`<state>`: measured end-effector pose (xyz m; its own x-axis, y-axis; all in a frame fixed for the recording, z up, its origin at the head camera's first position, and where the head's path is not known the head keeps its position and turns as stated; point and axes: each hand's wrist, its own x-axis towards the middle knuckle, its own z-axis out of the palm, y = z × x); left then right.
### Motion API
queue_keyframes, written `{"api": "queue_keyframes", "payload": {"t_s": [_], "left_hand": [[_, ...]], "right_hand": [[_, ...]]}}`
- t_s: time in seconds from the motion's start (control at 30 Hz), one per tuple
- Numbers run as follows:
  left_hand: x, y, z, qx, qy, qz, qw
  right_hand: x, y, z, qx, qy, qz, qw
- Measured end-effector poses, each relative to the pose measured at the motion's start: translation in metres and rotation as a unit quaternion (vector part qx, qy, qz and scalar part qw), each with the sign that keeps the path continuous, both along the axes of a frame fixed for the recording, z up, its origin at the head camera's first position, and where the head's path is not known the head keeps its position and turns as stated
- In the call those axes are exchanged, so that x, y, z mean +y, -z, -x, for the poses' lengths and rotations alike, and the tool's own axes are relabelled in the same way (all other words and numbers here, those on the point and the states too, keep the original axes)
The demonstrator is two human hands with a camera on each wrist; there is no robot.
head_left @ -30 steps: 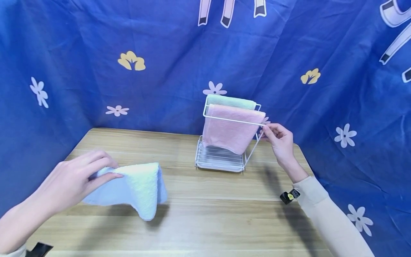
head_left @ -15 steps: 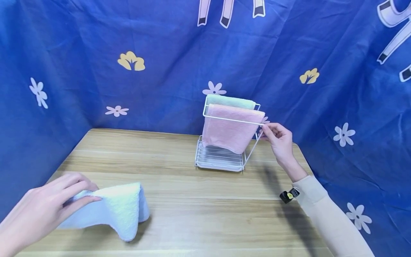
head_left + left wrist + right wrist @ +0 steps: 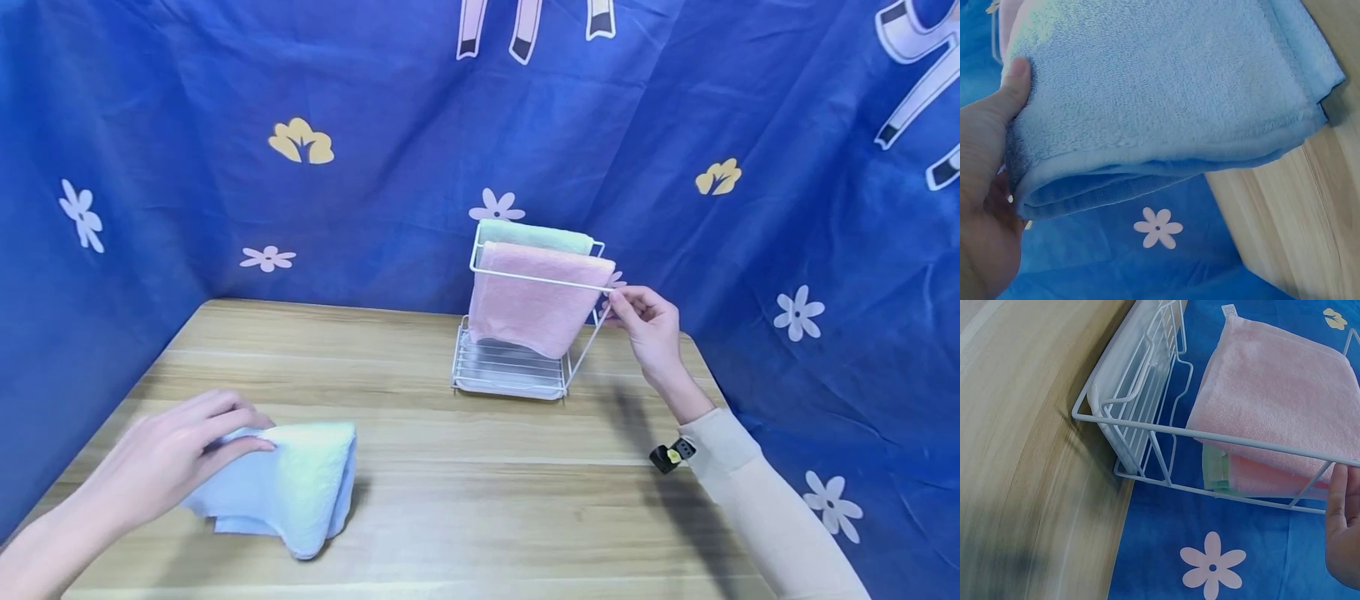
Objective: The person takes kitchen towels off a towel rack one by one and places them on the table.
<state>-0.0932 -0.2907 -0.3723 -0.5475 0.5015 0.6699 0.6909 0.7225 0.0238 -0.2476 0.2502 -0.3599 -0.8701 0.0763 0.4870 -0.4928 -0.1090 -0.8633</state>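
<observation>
Left hand pinches the folded blue towel between thumb and fingers; towel hangs low over the left front part of the worktop, can't tell if its lowest corner touches. Right hand pinches the rack at the right front corner of its top bar.

Change: over the last half second, left hand and towel shift away from the worktop's left edge, slightly toward its middle, and a lower fold now shows underneath. Right hand keeps its grip; rack stays put. My read: blue towel is mid-handling, not on the rack, well apart from it; right hand likely just steadies.

Rack stands near the back edge, right of middle. Pink towel hangs in it, green towel behind that, white tray at the base. Blue curtain beyond.
</observation>
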Motion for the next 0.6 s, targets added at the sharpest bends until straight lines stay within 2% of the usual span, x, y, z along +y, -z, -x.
{"api": "queue_keyframes", "payload": {"t_s": [0.23, 0.47, 0.6], "left_hand": [[-0.004, 0.011, 0.023, -0.039, 0.0, -0.002, 0.9993], [-0.004, 0.021, 0.043, -0.075, -0.039, 0.028, 0.996], [-0.004, 0.031, 0.054, -0.09, -0.047, 0.032, 0.9943]], "right_hand": [[-0.003, 0.0, -0.001, 0.0, 0.003, 0.006, 1.0], [-0.004, 0.0, -0.001, 0.003, 0.005, 0.008, 1.0], [-0.003, 0.0, -0.001, 0.0, 0.006, 0.007, 1.0]]}}
